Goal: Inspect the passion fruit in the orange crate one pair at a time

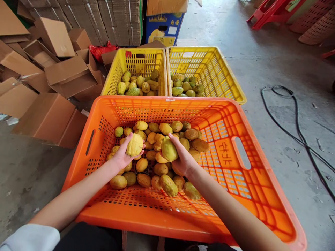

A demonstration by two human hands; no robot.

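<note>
An orange plastic crate [225,153] in front of me holds several yellow-green and brownish fruits [193,134]. My left hand [121,157] is closed around a pale yellow fruit [134,144], held just above the pile. My right hand [183,158] grips a greener fruit [169,149] close beside it, and another yellowish fruit shows under its palm. Both hands are inside the crate, near its middle.
Two yellow crates stand behind the orange one: the left crate [119,66] and the right crate [222,73], each holding several green-yellow fruits. Flattened and folded cardboard boxes [52,76] pile up at left. A black cable [295,129] runs over the concrete floor at right.
</note>
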